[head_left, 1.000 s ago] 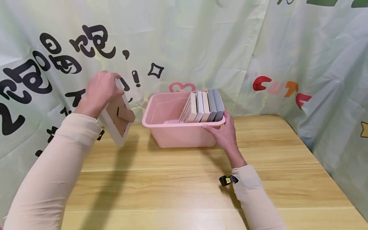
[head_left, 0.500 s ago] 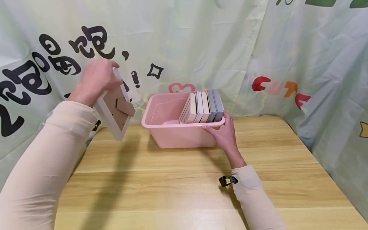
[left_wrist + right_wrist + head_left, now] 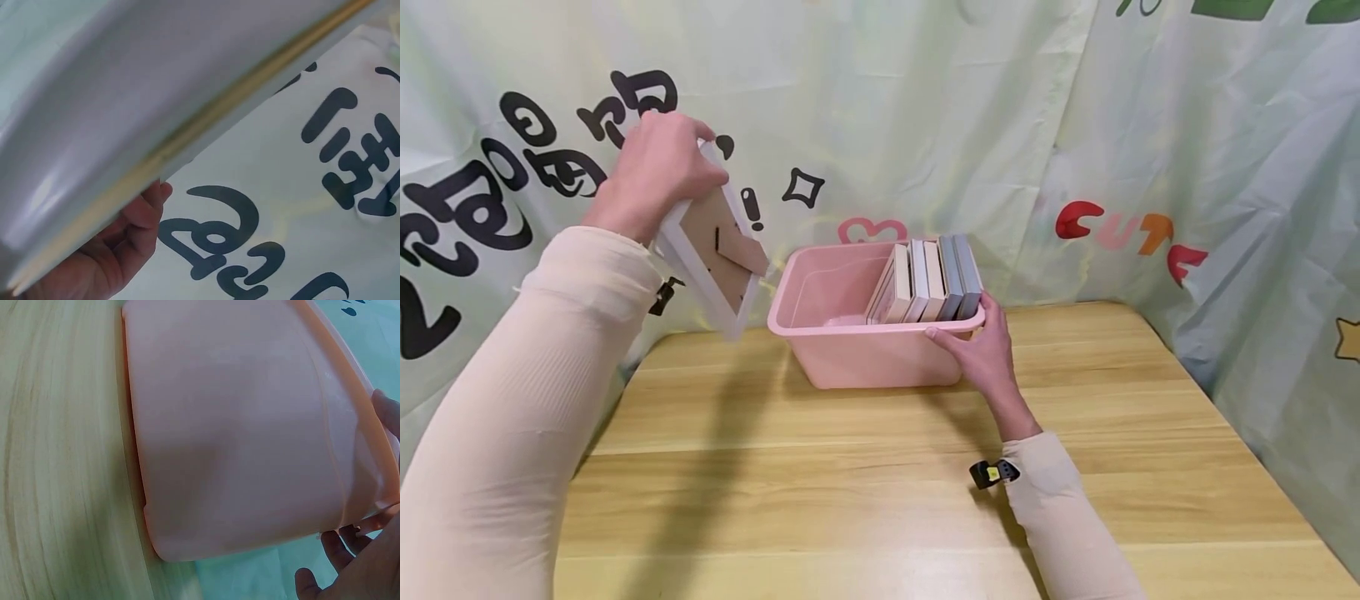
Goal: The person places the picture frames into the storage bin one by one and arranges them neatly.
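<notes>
My left hand (image 3: 658, 171) grips the top end of a white picture frame (image 3: 724, 271) and holds it up in the air, left of a pink plastic bin (image 3: 872, 358). The frame hangs tilted, with its brown backing and fold-out stand (image 3: 745, 250) toward me. Its glossy front (image 3: 137, 81) fills much of the left wrist view, with curled fingers (image 3: 140, 219) behind its edge. My right hand (image 3: 988, 354) holds the bin's near right corner, thumb on the front rim. In the right wrist view, fingertips (image 3: 337, 550) lie right at the bin's end.
Several slim, book-like slabs (image 3: 931, 283), cream, white and grey-blue, stand on edge in the right half of the bin. The bin sits on a wooden table (image 3: 820, 483) near its back edge. A printed cloth (image 3: 925, 108) hangs behind and at both sides.
My left hand has lifted the picture frame higher, and the frame has come slightly right toward the bin. The right hand and the bin stay in place.
</notes>
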